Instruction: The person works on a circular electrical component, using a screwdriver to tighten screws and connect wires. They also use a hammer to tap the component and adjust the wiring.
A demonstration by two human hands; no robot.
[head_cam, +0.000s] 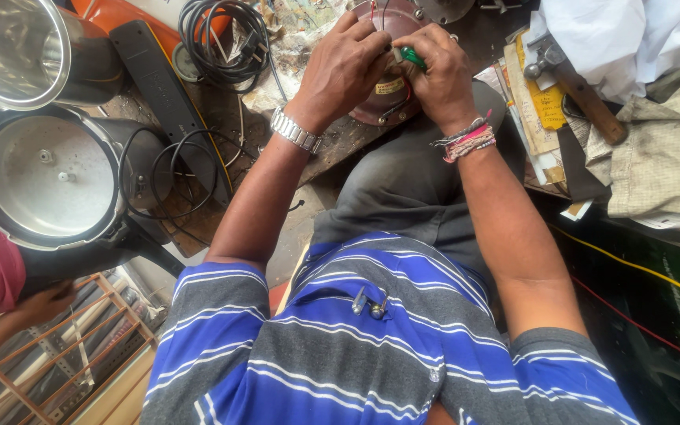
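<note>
A round dark red appliance base (383, 106) with wires on it rests at the edge of the workbench above my knee. My left hand (344, 67), with a metal watch on the wrist, presses down on its top. My right hand (438, 75), with coloured thread bands on the wrist, is closed around a green-handled tool (412, 55) whose tip is hidden between my fingers, against the base.
A pressure cooker lid (49, 181) and a steel pot (17, 47) lie at left, beside black cables (218, 39) and a black power strip (163, 79). A hammer (576, 86), papers and cloth (663, 149) sit at right. Another person's hand (45, 303) is at lower left.
</note>
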